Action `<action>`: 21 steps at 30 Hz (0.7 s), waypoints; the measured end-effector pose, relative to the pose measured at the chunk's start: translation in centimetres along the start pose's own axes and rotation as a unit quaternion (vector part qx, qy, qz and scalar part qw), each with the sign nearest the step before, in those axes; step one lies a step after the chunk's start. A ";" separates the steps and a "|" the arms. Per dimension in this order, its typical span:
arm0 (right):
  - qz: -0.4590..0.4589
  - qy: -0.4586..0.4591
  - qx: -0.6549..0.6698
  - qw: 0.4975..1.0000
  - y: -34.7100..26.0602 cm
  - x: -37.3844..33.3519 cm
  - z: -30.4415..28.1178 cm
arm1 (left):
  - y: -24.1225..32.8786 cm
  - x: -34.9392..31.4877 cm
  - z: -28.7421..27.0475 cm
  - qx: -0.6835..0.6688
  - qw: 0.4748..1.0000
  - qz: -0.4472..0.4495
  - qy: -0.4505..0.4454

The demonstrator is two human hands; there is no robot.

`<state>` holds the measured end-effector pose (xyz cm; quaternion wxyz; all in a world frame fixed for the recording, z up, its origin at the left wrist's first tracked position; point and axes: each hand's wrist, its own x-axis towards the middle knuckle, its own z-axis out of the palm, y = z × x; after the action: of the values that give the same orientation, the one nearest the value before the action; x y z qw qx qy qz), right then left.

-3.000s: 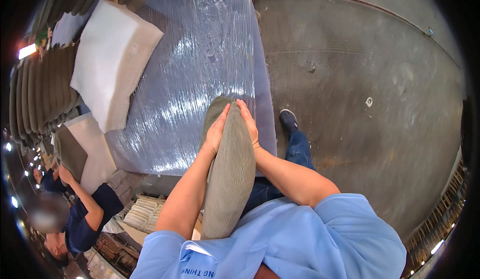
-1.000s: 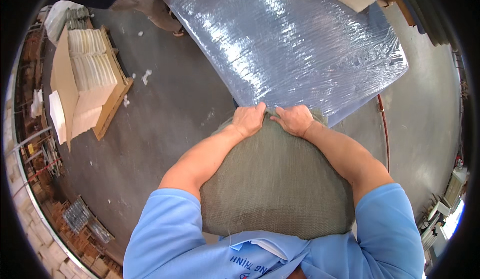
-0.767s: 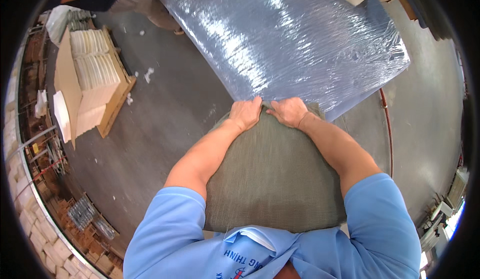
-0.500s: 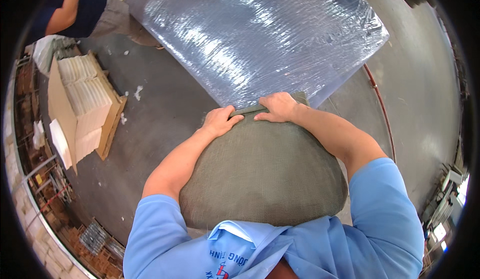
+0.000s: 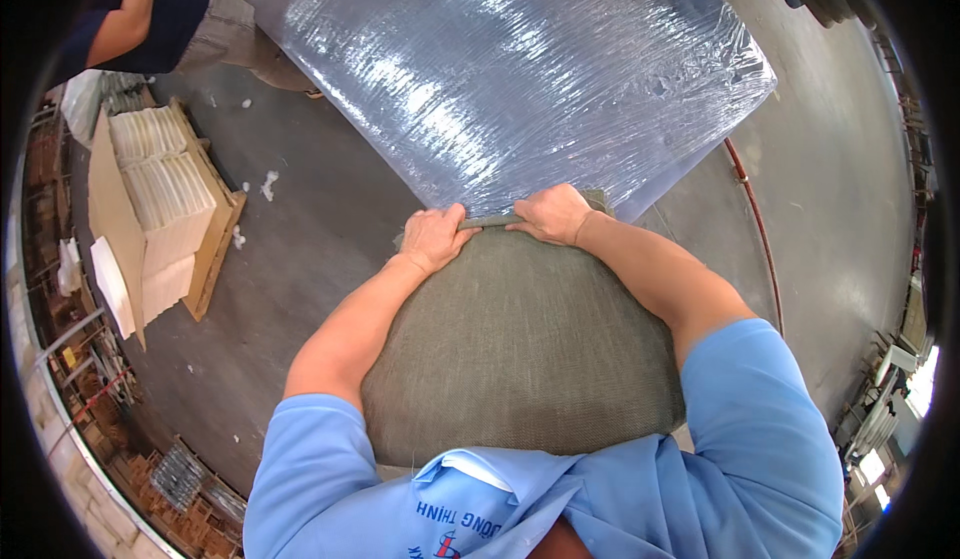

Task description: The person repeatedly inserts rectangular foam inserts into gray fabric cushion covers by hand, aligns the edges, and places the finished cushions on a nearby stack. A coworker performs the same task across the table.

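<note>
Your left hand (image 5: 432,239) and right hand (image 5: 553,214) are both curled over the far edge of the olive-grey cushion (image 5: 530,349), gripping its fabric a little apart from each other, with thumbs on the near side. The cushion sits between your forearms, its near end against your blue shirt (image 5: 600,499) and its far edge at the near corner of the film-wrapped table (image 5: 540,89), though you cannot tell whether it rests there. To your left, white pads (image 5: 165,179) stand stacked on a wooden pallet (image 5: 215,259), near a co-worker (image 5: 150,29) in dark clothing.
</note>
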<state>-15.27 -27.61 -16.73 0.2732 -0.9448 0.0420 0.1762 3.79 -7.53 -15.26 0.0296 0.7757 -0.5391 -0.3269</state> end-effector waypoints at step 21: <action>0.579 -0.114 0.404 0.699 1.9 -9.6 -3.9 | -6.8 -9.3 0.1 -0.481 0.725 -0.450 -0.200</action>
<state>-23.40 -31.46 -11.20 0.4751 -0.5051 0.6167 0.3725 7.39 3.30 -13.69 0.1395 0.7254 0.1093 -0.6651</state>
